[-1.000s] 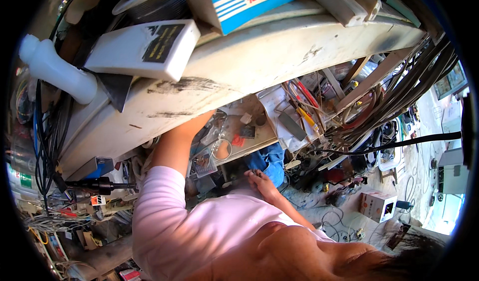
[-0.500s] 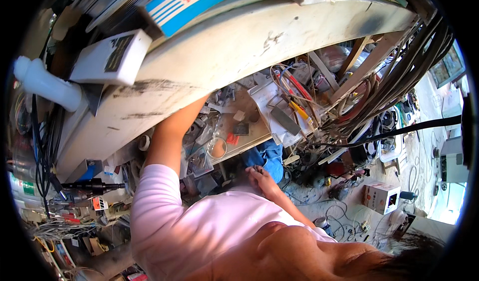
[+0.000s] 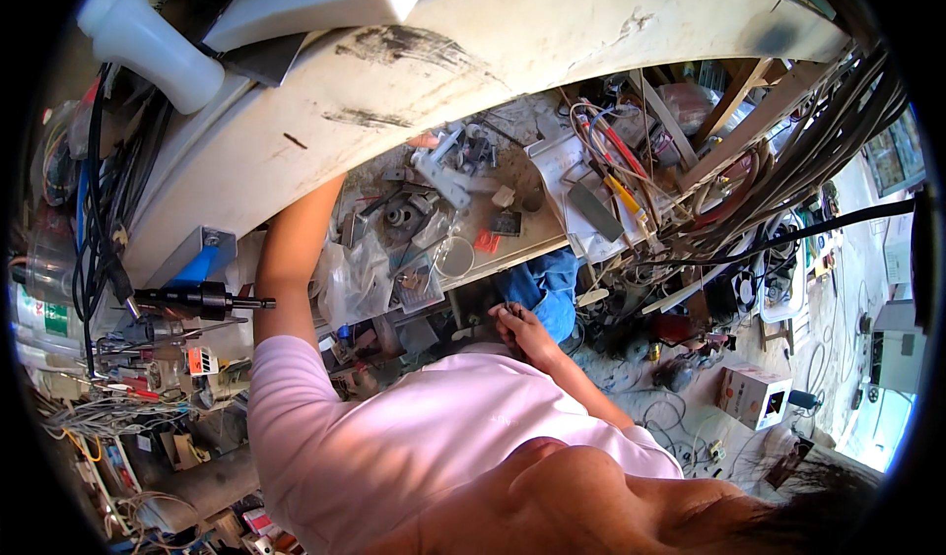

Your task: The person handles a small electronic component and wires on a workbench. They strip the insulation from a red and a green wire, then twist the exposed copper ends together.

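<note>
My left arm reaches up under the edge of a white shelf (image 3: 552, 53), which hides most of the hand. Only the fingertips of my left hand (image 3: 426, 141) show, at the top end of a pale grey angled part (image 3: 445, 176); whether they grip it is hidden. My right hand (image 3: 520, 326) is low by my body, beside blue denim (image 3: 552, 294), fingers curled together. What they hold, if anything, I cannot make out. On the bench top (image 3: 503, 260) lie a clear plastic bag (image 3: 355, 284), a clear ring (image 3: 454, 258), a small red piece (image 3: 487, 242) and dark round metal parts (image 3: 402, 215).
A white bottle (image 3: 148, 48) and a black spindle tool (image 3: 202, 301) are at the left. A grey block (image 3: 594, 210) lies on a white sheet beside a yellow-handled tool (image 3: 629, 198). Thick cable bundles (image 3: 788, 186) hang at the right, above a white box (image 3: 754, 395) on the floor.
The view has shifted, showing more bench. My left forearm has drawn back to the left, and my fingertips and the grey angled part now show past the shelf edge. My right hand stays curled.
</note>
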A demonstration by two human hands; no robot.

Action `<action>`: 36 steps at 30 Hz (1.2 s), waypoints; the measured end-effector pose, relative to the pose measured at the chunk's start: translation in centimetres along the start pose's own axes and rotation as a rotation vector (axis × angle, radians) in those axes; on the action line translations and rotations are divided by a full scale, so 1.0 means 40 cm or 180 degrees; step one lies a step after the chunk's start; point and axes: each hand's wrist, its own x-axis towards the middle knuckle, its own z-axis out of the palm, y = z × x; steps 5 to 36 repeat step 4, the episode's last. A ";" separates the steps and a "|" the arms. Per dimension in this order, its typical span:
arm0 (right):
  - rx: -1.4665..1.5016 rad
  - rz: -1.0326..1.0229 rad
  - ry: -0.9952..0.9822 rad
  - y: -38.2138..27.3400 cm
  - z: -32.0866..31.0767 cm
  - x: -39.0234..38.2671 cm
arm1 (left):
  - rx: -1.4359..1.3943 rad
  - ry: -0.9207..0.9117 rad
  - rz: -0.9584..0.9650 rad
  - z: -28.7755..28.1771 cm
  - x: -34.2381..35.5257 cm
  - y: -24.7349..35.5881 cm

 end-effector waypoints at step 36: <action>0.0030 0.0055 0.0050 0.005 0.009 -0.003 | -0.0303 0.0305 0.0596 0.015 0.041 -0.032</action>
